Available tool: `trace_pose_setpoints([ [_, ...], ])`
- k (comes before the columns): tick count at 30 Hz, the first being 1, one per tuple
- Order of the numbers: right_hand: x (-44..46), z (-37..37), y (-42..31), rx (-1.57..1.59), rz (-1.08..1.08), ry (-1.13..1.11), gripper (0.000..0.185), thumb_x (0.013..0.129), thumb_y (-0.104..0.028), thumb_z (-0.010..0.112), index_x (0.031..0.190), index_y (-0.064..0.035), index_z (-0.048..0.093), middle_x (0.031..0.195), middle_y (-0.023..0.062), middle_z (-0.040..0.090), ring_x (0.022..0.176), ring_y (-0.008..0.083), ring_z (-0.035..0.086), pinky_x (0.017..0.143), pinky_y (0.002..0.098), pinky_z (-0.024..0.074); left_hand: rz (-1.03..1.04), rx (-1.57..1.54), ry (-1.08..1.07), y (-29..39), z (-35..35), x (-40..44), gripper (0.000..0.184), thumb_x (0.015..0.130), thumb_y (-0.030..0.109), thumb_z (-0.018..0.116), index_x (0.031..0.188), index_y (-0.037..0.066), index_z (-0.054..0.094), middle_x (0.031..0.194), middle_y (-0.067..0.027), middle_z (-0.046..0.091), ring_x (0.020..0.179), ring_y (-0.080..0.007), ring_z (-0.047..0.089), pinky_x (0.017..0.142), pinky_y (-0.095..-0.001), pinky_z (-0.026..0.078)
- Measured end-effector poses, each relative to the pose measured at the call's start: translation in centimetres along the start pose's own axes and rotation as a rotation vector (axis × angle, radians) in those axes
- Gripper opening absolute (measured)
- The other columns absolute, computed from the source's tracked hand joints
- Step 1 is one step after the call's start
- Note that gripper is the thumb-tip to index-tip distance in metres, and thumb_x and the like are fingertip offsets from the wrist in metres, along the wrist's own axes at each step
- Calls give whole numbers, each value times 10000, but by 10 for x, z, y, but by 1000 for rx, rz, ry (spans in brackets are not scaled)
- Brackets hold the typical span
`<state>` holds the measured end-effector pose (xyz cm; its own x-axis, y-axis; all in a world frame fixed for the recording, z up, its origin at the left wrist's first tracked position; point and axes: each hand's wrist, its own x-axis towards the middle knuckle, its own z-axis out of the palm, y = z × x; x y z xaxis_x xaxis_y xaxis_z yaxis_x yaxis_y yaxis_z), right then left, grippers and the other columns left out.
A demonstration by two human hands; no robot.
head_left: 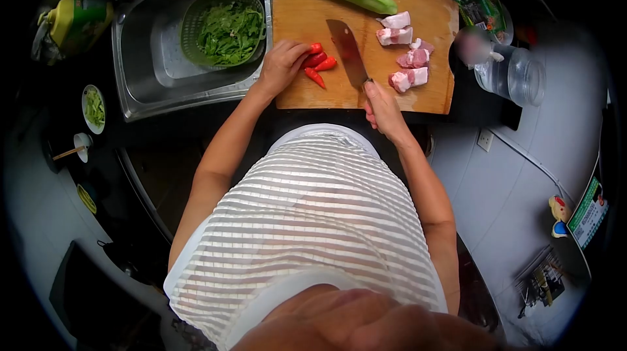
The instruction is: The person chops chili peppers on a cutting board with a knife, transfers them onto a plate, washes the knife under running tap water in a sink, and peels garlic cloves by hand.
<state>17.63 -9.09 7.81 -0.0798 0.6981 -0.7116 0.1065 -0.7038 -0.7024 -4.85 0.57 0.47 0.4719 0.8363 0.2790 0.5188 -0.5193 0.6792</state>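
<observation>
Red peppers near left edge of board, narrow gap to knife

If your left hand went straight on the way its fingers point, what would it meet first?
The red peppers, most likely the top one: the left hand has its fingertips right at it, though actual contact is hard to tell. Past them lies the knife.

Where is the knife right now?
In the head view, the knife is over the cutting board, gripped by the right hand, between the red peppers and the meat pieces.
</observation>
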Motion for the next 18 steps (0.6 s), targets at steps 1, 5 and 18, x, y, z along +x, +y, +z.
trace_pose_setpoints([
  [1, 0, -4, 0, -65, 1, 67, 371, 914, -415, 360, 885, -64, 475, 557, -1, 403, 438, 71, 411, 367, 221, 329, 49, -8, -34, -2, 3, 4, 188, 712, 76, 615, 899, 51, 613, 879, -96, 584, 789, -262, 554, 672, -327, 451],
  [5, -5, -12, -9, -432, -292, 212, 356, 908, -343, 389, 905, -2, 492, 630, 140, 506, 574, 283, 526, 539, 371, 413, 367, 44, -66, 0, 15, 25, 223, 674, 78, 600, 894, 43, 616, 847, -89, 580, 775, -247, 555, 660, -315, 456],
  [18, -5, -16, -32, -740, -276, 62, 383, 891, -326, 425, 1045, 20, 483, 763, 252, 571, 757, 422, 543, 652, 465, 405, 371, -63, -103, -4, 29, 31, 235, 661, 73, 590, 892, 42, 622, 837, -78, 581, 787, -231, 567, 674, -300, 473],
])
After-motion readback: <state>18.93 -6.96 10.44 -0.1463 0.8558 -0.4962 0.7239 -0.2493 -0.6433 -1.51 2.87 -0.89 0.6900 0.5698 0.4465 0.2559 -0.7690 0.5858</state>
